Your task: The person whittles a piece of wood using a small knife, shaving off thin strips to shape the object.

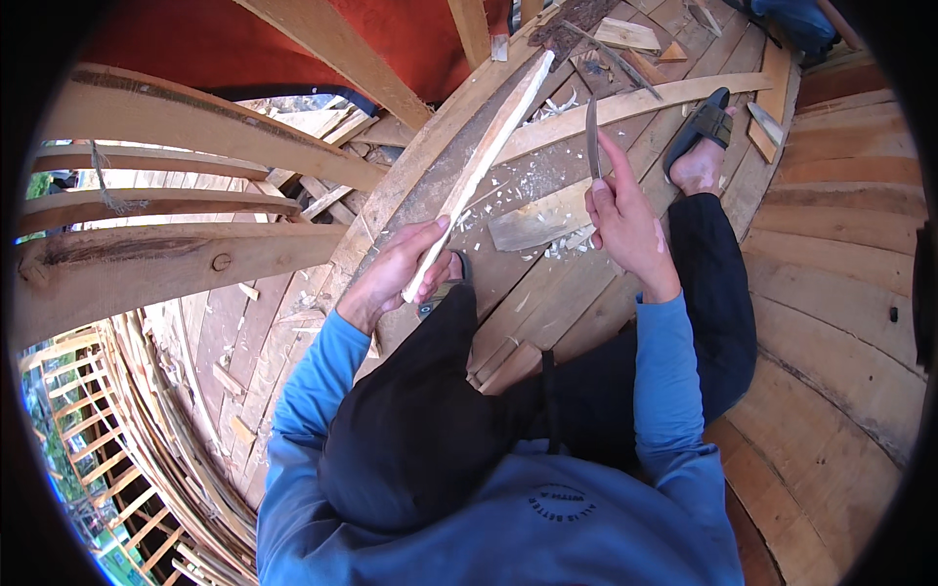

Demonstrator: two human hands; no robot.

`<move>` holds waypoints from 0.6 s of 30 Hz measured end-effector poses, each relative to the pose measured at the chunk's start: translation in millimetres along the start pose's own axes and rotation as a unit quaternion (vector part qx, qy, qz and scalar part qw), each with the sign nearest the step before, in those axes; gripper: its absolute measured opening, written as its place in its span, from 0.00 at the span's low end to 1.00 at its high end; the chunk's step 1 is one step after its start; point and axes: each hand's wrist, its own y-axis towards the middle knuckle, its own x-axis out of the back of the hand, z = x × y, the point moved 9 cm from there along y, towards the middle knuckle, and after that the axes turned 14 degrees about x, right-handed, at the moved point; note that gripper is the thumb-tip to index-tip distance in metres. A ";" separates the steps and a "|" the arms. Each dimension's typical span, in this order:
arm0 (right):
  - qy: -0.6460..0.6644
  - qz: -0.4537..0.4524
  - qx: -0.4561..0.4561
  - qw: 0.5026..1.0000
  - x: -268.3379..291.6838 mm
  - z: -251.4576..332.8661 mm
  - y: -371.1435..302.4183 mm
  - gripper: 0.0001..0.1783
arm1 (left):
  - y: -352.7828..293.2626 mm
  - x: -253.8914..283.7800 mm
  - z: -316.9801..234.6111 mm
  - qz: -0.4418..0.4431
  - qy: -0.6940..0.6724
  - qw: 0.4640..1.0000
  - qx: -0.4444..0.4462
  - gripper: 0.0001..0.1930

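While the pale wooden stick (486, 156) is gripped near its lower end by the left hand (405, 266), with the fingers wrapped closed around it, its far tip is propped up and away over the curved planks (547, 283) of the boat hull. A long, dark blade (592, 137) is held upright in the right hand (625, 227), its fingers closed on the handle and the forefinger laid along it; the blade stands apart from the stick, just to its right.

Several risks can be judged from this. Because the stick is held only at one end, it could be twisted or slipped under a cutting stroke, and the edge could be thrown toward the left hand or the knee below it. The sandalled foot (702, 146) is stretched out beyond the blade, so a dropped or overshooting blade could reach it. Loose shavings (532, 181) are scattered on the planks, where footing may be lost.
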 end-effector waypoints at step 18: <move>-0.130 0.106 -0.053 0.984 -82.9 -35.8 -59.9 0.28 | 30.9 -15.4 49.3 0.002 0.011 0.999 -0.030 0.16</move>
